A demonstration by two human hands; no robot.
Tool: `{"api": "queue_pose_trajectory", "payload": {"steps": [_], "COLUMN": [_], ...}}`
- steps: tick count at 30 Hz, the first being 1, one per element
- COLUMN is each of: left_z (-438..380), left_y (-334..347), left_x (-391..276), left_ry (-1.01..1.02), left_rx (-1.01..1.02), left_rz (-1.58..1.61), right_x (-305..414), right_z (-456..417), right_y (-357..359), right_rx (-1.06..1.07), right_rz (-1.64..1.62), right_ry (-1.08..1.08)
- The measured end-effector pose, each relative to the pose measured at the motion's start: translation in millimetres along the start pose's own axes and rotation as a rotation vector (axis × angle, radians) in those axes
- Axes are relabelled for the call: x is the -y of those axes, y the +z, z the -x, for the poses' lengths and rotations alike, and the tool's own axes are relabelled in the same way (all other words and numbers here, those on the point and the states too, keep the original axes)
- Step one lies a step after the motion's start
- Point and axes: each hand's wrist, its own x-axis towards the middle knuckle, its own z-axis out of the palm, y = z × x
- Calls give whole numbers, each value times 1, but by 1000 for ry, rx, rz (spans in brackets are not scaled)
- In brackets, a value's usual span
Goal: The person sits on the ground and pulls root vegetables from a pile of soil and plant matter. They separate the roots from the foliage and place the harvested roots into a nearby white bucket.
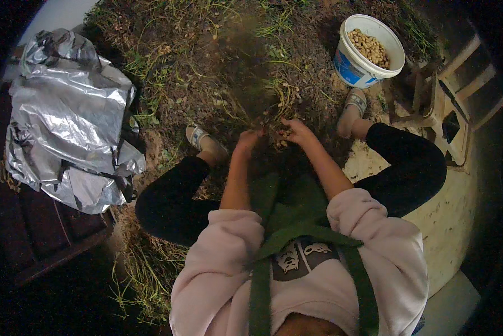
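Between my feet, my left hand (250, 141) is closed at the root end of a peanut plant (285, 98); its fingertips are partly blurred. Close on its right, my right hand (298, 132) has its thumb stretched out, with several peanut pods (282, 143) at its curled fingers. Stems and more pods spread just beyond both hands. A white plastic bucket (343, 46) with a blue printed side stands past my right foot, partly filled with picked peanuts (368, 47).
Uprooted plants and soil (184, 54) cover the ground ahead. Crumpled silver sheeting (73, 109) lies at the left. A plastic stool or chair (448, 117) lies beyond my right knee. Pulled plants (150, 273) are heaped behind my left leg. A green apron (293, 206) hangs over my lap.
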Motion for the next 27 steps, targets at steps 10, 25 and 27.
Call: {"api": "queue_pose_trajectory", "payload": {"steps": [10,25,27], "left_z": [16,26,22], "left_y": [-41,3,7], "left_x": [-88,-126,-121], "left_ry": [-300,-200,-248], "left_rx": [-183,-187,-358], "left_rz": [205,415,340], "right_x": [41,36,35], "right_z": [44,48,44], "right_y": [12,34,33], "right_rx": [-76,276,311], "right_rz": [424,870,875], "right_ry": [-433,-395,-439]}}
